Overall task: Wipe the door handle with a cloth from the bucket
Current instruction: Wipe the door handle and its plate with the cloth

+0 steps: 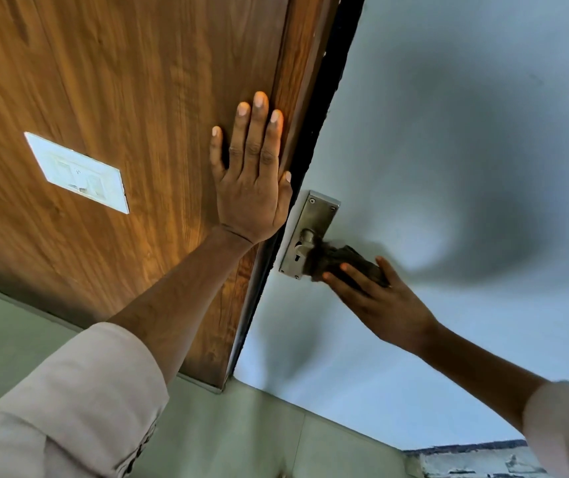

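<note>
Right hand (376, 298) pinches the dark cloth (341, 262) around the door handle (307, 238) on the grey door's (448, 132) left edge, left hand (252, 188) spread flat on the wood panel (121, 81), so rub slowly, squeezing all around.

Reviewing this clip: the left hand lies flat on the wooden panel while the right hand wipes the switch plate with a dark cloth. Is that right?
Not quite. In the head view the right hand presses the dark cloth against the door handle on its metal plate, not the switch plate, which sits untouched on the wooden panel. The left hand does lie flat on that panel.
</note>
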